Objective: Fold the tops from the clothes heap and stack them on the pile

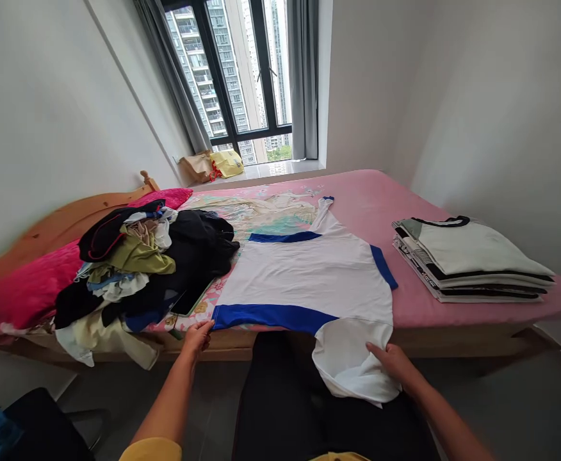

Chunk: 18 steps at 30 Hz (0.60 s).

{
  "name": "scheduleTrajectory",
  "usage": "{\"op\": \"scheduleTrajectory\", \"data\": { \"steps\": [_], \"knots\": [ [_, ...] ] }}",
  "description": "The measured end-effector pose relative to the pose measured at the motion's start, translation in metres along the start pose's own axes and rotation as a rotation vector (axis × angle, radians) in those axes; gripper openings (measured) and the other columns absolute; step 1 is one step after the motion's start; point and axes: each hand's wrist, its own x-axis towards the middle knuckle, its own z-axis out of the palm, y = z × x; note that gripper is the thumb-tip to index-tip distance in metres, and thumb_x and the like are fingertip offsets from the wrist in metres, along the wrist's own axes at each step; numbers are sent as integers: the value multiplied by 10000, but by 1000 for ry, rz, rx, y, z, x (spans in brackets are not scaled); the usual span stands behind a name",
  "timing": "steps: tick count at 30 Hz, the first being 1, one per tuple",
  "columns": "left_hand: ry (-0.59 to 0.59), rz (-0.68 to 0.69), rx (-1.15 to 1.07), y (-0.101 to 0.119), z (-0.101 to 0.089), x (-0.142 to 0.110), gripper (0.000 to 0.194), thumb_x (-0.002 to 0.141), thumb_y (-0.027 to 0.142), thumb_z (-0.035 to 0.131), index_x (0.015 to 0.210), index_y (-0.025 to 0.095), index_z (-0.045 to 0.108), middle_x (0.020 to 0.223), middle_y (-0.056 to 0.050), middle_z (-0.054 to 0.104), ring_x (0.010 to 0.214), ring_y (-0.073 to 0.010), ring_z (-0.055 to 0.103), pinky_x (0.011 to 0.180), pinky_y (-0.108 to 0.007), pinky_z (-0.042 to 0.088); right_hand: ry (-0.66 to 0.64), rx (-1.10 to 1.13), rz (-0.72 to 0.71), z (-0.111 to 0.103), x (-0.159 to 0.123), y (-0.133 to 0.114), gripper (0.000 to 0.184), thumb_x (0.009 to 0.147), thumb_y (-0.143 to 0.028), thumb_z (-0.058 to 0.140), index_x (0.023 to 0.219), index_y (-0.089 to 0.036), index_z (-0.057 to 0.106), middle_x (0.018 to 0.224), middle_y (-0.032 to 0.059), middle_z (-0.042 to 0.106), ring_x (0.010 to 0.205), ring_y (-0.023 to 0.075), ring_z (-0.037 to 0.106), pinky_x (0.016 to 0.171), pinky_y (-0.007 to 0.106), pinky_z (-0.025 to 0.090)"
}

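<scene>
A white T-shirt (pixel 304 275) with blue side panels and a blue collar lies spread on the bed, its collar toward the right. My left hand (pixel 198 338) pinches the shirt's bottom hem corner at the bed's front edge. Near the shoulder, my right hand (pixel 392 366) has the near sleeve between thumb and fingers; that sleeve hangs over the edge above my lap. The far sleeve stretches away toward the window, ending in a blue cuff. Just left of the hem, a phone (pixel 193 298) rests on the bed beside dark clothing.
A heap of mixed clothes (pixel 141 256) sits on the left of the bed, by a bright pink pillow (pixel 45 288). To the right stands a stack of folded shirts (pixel 472 256). Paper and yellow bags (pixel 227 163) are on the windowsill. A chair (pixel 45 426) is at lower left.
</scene>
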Motion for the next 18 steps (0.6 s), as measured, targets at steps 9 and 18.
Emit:
{"op": "scheduleTrajectory", "data": {
  "steps": [9,18],
  "knots": [
    [-156,-103,-11,7,-4,3,223,741,344,588,686,177,451,528,72,439,416,-58,399,414,-189,318,-34,144,-89,-16,-9,-23,434,706,-583,553,842,-181,646,878,86,715,884,256,657,754,318,512],
    [-209,-41,-72,-15,-18,1,346,550,363,737,719,171,504,616,17,581,433,-59,449,433,-189,321,14,-46,82,-40,-18,-35,445,619,-548,676,825,-155,676,885,125,713,862,288,667,698,331,513]
  ]
}}
